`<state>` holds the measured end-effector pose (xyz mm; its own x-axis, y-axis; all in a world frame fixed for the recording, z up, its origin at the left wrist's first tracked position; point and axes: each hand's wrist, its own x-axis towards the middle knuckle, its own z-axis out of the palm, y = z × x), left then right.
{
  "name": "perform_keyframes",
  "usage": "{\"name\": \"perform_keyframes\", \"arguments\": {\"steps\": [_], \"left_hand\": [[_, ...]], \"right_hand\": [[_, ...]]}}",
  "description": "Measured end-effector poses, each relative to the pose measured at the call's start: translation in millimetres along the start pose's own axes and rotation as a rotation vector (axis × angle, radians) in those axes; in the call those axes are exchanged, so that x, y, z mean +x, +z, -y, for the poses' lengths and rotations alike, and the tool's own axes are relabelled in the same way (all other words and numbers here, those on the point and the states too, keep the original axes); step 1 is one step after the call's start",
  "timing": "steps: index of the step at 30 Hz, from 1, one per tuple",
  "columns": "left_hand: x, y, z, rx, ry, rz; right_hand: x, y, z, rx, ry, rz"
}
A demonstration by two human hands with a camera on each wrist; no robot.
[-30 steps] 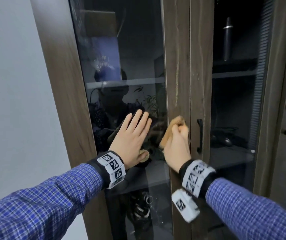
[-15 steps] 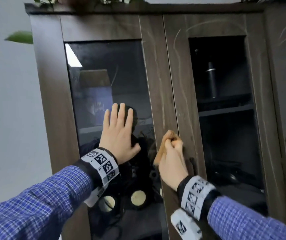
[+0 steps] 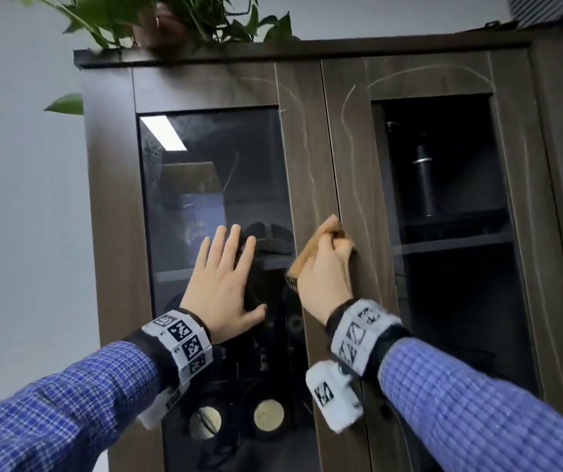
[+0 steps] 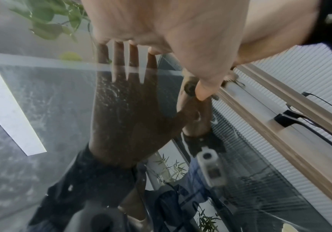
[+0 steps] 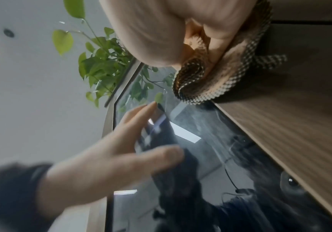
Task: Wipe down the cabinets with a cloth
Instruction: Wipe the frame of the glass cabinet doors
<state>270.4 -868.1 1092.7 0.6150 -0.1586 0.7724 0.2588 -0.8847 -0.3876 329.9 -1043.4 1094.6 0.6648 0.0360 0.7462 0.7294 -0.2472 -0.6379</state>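
Observation:
A dark wood cabinet (image 3: 307,158) with two glass doors fills the head view. My left hand (image 3: 225,284) lies flat with straight fingers on the left door's glass pane (image 3: 205,185); the left wrist view shows the fingertips (image 4: 121,42) touching the glass (image 4: 61,125) above their reflection. My right hand (image 3: 324,274) grips a bunched tan cloth (image 3: 310,253) and presses it on the wooden frame where the two doors meet. In the right wrist view the cloth (image 5: 210,87) has a checked edge and sits against the wood (image 5: 290,125).
A leafy potted plant (image 3: 178,22) stands on the cabinet top, some leaves hanging over the left edge. A grey wall (image 3: 24,233) lies to the left. Pale streaks run down the door frames (image 3: 351,131). A dark bottle (image 3: 424,178) stands on a shelf behind the right glass.
Both hands have moved up the doors, the right one carrying the cloth up the central frame. My view has tilted upward, bringing the cabinet top and the plant into sight.

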Motion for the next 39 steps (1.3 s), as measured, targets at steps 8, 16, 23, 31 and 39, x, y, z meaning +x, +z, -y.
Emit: {"name": "perform_keyframes", "arguments": {"steps": [8, 16, 23, 31, 39], "left_hand": [[30, -18, 44, 0.000, -0.108, -0.042], [31, -16, 53, 0.019, -0.061, -0.044], [29, -23, 57, 0.036, -0.037, -0.024], [27, -32, 83, 0.059, 0.083, -0.001], [22, -26, 99, 0.002, 0.157, -0.003]], "right_hand": [[-26, 4, -9, -0.074, 0.039, 0.110], [86, -21, 71, -0.183, -0.008, -0.062], [22, -1, 11, -0.274, -0.116, -0.055], [95, -18, 77, -0.432, -0.010, -0.026], [131, -22, 106, -0.326, -0.079, -0.094]]}}
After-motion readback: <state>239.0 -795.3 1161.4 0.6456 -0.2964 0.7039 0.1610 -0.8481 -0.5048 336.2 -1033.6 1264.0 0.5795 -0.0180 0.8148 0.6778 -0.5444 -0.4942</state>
